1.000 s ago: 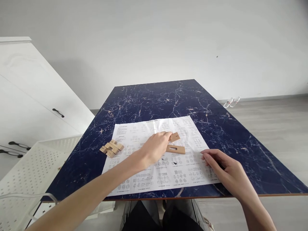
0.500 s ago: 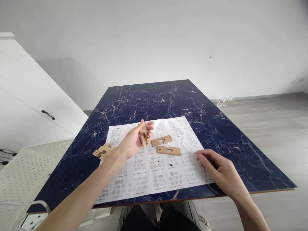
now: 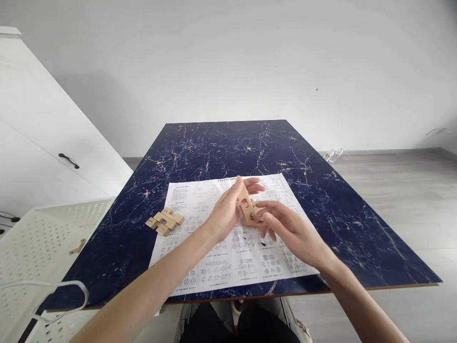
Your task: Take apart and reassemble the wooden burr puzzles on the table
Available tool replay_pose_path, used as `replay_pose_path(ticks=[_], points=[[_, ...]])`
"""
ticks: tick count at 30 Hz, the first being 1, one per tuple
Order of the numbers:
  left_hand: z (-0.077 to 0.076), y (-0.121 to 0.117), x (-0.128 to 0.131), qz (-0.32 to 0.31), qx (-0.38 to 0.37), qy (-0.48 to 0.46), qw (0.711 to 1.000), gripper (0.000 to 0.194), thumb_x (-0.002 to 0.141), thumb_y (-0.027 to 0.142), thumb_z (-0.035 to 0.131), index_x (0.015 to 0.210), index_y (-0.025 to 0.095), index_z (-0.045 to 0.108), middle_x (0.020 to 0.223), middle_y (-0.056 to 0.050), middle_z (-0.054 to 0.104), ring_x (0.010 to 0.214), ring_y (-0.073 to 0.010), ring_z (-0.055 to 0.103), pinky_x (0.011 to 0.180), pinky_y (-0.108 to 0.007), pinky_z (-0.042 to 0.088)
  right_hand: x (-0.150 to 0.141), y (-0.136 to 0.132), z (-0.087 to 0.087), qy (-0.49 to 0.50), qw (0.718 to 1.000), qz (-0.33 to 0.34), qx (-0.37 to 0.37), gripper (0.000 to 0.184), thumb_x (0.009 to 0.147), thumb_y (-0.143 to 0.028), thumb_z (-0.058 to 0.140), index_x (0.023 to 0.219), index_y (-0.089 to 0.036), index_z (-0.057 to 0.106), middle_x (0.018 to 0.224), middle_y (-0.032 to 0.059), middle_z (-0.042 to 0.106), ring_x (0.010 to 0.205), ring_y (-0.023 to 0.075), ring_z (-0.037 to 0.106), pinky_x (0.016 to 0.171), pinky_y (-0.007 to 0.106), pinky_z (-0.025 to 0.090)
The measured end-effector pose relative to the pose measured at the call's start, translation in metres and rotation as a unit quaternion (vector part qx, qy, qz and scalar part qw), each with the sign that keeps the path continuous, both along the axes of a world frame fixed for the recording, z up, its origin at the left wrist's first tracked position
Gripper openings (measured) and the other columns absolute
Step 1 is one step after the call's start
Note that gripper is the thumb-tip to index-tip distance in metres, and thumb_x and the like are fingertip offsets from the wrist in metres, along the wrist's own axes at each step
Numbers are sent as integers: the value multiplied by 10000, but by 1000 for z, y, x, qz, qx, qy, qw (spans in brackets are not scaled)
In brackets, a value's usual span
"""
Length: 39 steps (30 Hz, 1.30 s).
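Head view: the wooden piece (image 3: 247, 209), its long side pointing mostly toward the wall (image 3: 228, 57), is over the paper (image 3: 214, 281), pinched in the left hand (image 3: 226, 212), while the right hand (image 3: 291, 231) curls just right of its near end, gripping or not, I cannot tell.
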<state>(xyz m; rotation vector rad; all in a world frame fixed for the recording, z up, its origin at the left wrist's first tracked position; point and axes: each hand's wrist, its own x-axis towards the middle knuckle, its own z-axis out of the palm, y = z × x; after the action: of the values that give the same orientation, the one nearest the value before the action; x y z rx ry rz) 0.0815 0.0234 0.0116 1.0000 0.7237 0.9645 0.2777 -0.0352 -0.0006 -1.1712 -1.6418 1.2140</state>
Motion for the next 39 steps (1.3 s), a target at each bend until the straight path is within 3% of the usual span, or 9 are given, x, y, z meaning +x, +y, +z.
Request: replay_pose_path(ticks=[3,6,12,15,22,25,30,34,39], points=[[5,-3,6,-51,85,94,991,571,1120,669,400,1428,258,650,1425,-128,666,1034,-253,728,799,-375,620,-11,24,6,56,997,38,-38,410,1061,-627,610,983,-234,697,760,20,646,641,170,586,590,314,493],[-5,-3,-4,-5,202,238,950,592,1139,649,339,1521,247,547,1465,-142,623,1209,-289,658,1016,-458,570,1,52,2,122,992,-6,-12,430,1036,-637,654,868,-241,657,770,6,589,609,146,502,549,299,436],[-42,0,-19,-68,502,459,730,445,1081,530,604,1324,160,647,1378,-198,609,1351,-411,511,1129,-623,467,23,95,-22,177,979,-101,-6,503,936,-715,738,838,-261,546,661,-52,458,520,125,356,474,296,343],[-46,0,-17,-77,528,480,696,390,1077,509,617,1191,140,674,1331,-203,615,1309,-400,534,1080,-583,514,17,97,-30,182,978,-102,-30,505,918,-725,752,883,-248,590,654,-55,478,510,114,370,474,291,336],[-39,2,-23,-104,520,432,729,285,1116,422,562,1070,178,703,1247,-165,684,1226,-343,574,1051,-543,528,14,91,-26,206,973,-100,-38,453,941,-682,748,950,-241,645,650,-59,466,522,123,362,491,303,342],[-32,5,-25,-88,447,373,809,282,1130,426,541,1066,198,694,1059,-105,735,1017,-271,646,944,-459,555,17,90,-25,222,970,-89,-52,422,957,-651,746,953,-242,645,657,-62,442,523,121,353,495,299,349],[-21,10,-25,30,181,247,951,388,1146,524,438,1229,188,614,866,-11,629,618,-131,555,610,-289,472,17,87,-28,220,973,-56,-53,384,1015,-636,674,967,-258,627,668,-72,340,530,131,278,489,303,300],[-25,17,-27,67,104,195,973,402,1117,563,482,1272,200,563,942,-3,580,587,-95,476,521,-255,376,11,81,-27,180,983,7,-42,400,1051,-645,620,988,-250,638,675,-74,319,552,133,261,518,306,257],[-32,17,-29,34,130,232,964,479,1126,573,448,1404,184,479,819,-1,638,613,-147,574,593,-278,489,0,72,-20,60,997,56,-11,476,1077,-666,549,857,-244,561,679,-50,420,577,136,337,561,317,288]])
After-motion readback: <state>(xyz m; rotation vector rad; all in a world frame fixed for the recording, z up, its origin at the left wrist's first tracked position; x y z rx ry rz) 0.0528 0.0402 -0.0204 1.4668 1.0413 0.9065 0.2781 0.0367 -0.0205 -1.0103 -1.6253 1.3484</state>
